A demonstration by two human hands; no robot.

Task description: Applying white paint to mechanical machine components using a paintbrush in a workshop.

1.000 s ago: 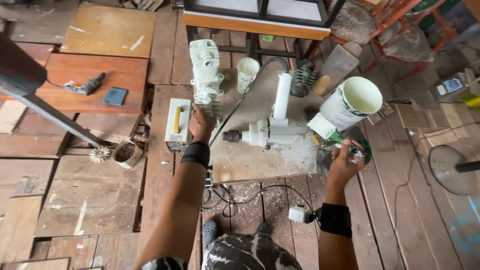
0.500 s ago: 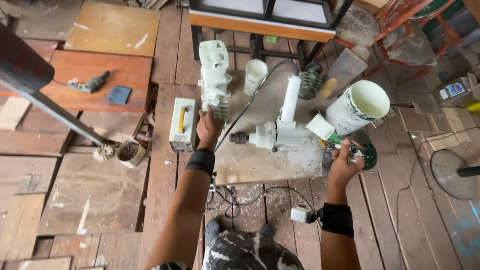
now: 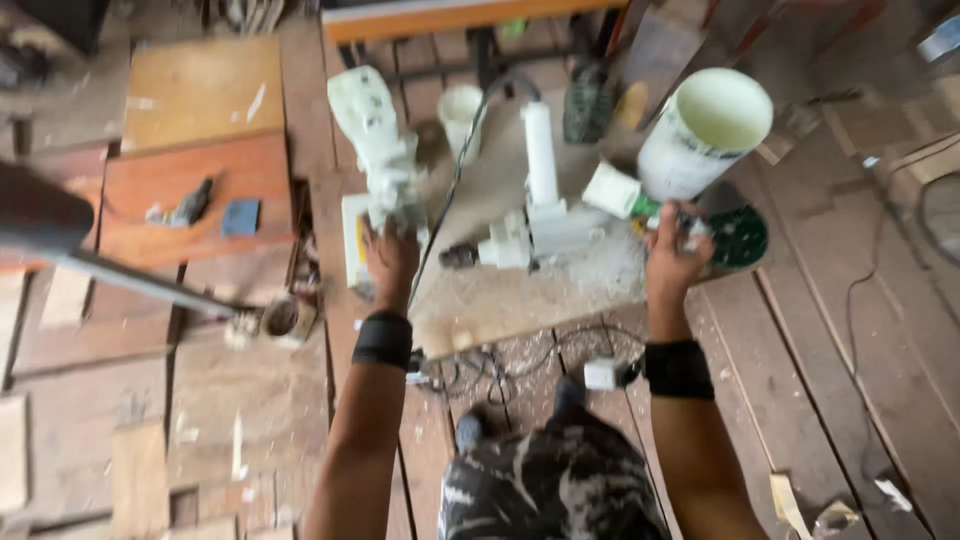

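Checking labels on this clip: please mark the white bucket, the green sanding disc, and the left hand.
white bucket (image 3: 690, 150), head view, outer side wall.
green sanding disc (image 3: 742, 237), head view, disc face.
left hand (image 3: 390, 260), head view, back of hand.

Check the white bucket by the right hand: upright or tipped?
Tipped: the white bucket leans, its open mouth facing the camera, inside looks empty.

Your left hand (image 3: 390, 258) grips the base of the white carved figure (image 3: 378, 150) at the board's (image 3: 500, 300) left edge. Your right hand (image 3: 676, 255) holds a small white piece at the right edge, beside the green sanding disc (image 3: 742, 238) and below the white bucket (image 3: 705, 130).
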